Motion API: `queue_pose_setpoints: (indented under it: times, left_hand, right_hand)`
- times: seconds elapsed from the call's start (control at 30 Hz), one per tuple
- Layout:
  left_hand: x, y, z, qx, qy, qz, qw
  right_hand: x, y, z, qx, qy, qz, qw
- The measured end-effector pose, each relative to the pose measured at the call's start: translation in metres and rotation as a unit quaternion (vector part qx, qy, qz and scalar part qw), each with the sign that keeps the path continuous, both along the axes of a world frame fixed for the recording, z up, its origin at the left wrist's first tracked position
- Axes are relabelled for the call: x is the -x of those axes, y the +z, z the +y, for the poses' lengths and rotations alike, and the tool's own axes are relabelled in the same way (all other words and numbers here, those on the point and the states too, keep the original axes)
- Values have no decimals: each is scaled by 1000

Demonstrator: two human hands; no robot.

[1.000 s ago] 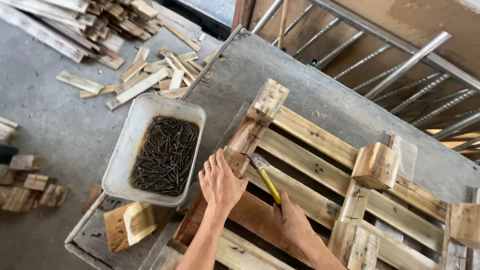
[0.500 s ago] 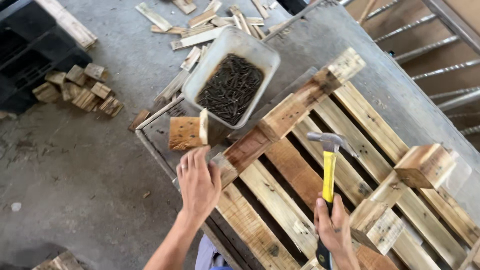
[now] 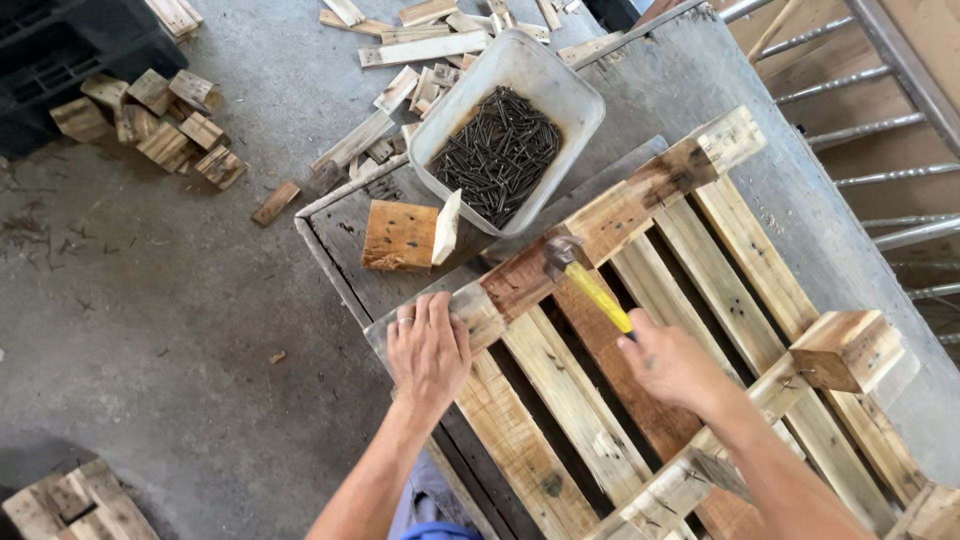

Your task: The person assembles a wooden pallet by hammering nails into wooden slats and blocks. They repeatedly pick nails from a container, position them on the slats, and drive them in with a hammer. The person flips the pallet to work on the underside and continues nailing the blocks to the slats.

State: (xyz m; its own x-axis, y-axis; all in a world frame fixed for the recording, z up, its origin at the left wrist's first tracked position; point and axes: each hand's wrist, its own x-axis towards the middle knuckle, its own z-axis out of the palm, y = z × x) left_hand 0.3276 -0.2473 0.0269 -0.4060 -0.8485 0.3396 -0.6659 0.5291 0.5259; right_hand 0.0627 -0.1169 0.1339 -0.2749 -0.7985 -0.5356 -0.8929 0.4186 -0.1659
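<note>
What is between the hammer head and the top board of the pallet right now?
Nothing visible. The hammer, gripped in the right hand, has its head down on the top board. The left hand presses that board's near end, clear of the head.

Bare grey concrete floor (image 3: 150,300), dusty, stained. Pile of short wood offcuts (image 3: 160,125) upper left beside a black plastic crate (image 3: 70,40). Loose timber strips (image 3: 420,45) scattered along the top edge. More blocks (image 3: 70,505) bottom-left corner. Grey metal railing bars (image 3: 880,130) along the right side. Flat, even daylight, soft shadows
</note>
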Motion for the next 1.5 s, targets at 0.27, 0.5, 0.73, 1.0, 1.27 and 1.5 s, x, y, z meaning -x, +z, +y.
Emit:
queue_pose_setpoints:
  times: [0.27,0.5,0.73,1.0,1.27,1.5]
  left_hand:
    - [0,6,-1,13,-4,8,1000]
    - [2,9,1,-3,1,8,1000]
    - [-1,7,2,1,-17,-2,1000]
    - [0,8,1,29,-5,21,999]
    - [-2,-2,1,-6,-15,7,1000]
    - [0,2,-3,2,-8,12,1000]
  right_hand:
    - [-38,28,36,507,-158,-164,831]
    - [-93,-107,70,252,-321,-121,905]
    - [-77,-122,114,437,-323,-114,831]
    - [-94,-115,73,334,-222,-95,911]
    - [-46,15,19,324,-166,-119,924]
    - [-28,27,1,152,1,-137,979]
